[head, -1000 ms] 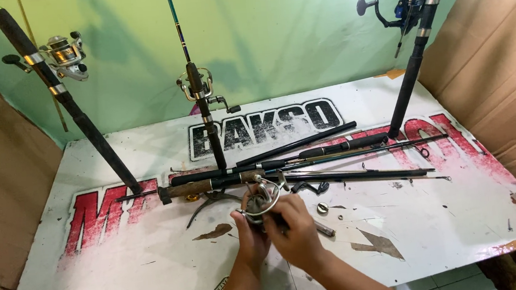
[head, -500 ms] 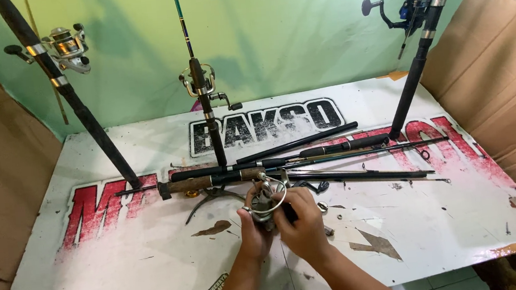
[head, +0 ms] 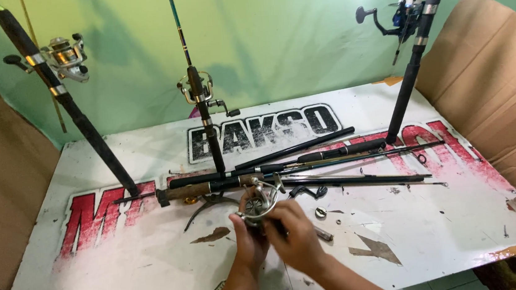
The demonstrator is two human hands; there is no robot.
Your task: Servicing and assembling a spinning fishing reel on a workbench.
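A silver spinning reel (head: pixel 259 203) is held low over the white printed banner (head: pixel 127 281) near its front middle. My left hand (head: pixel 247 242) cups the reel from below and the left. My right hand (head: pixel 295 237) closes on its lower right side, fingers on the body. Just behind the reel lies a bundle of dark rod sections (head: pixel 309 162), one with a cork handle (head: pixel 190 190).
Three rods with reels lean upright against the green wall: one at the left (head: pixel 66 99), one in the middle (head: pixel 204 115), one at the right (head: pixel 415 56). Brown cardboard (head: pixel 496 93) flanks both sides. Small loose metal parts (head: pixel 321 213) lie right of my hands.
The view has shifted a little. Both hands stay on the reel, turning it slightly, and have drifted a touch to the right.
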